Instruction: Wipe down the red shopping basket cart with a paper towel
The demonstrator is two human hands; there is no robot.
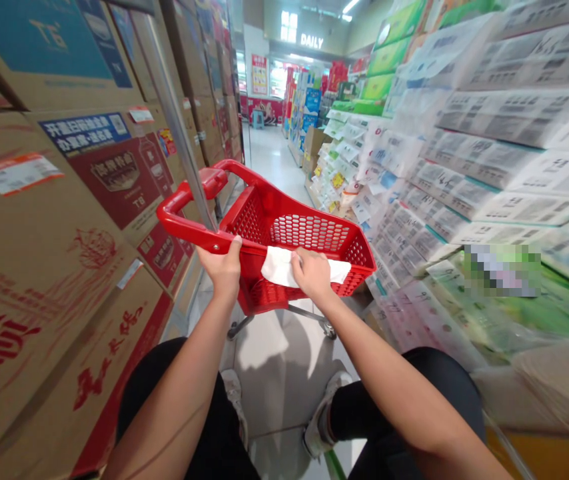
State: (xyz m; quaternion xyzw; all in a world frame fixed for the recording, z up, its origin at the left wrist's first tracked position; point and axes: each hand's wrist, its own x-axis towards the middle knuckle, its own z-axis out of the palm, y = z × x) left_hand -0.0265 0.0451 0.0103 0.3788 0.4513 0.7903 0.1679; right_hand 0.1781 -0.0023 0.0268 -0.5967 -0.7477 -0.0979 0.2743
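A red plastic shopping cart [309, 232] with holed basket walls stands in front of me, its handle end on the left. My left hand [222, 267] grips the near rim below the handle, thumb on top and the other fingers hidden beneath. Over the near side of the basket lies a white cloth [277, 265]. My right hand [312, 270] presses on that cloth with curled fingers, and the cloth hangs out on both sides of it. A metal pole [177, 107] rises from the cart's handle end. Inside the basket I see no goods.
Stacked cardboard boxes [64, 267] wall off the left side. Plastic-wrapped packs [504, 153] are piled high on the right, close to the cart's far end. Tiled floor [274, 347] lies between my feet, and an aisle [277, 150] runs ahead past more shelves.
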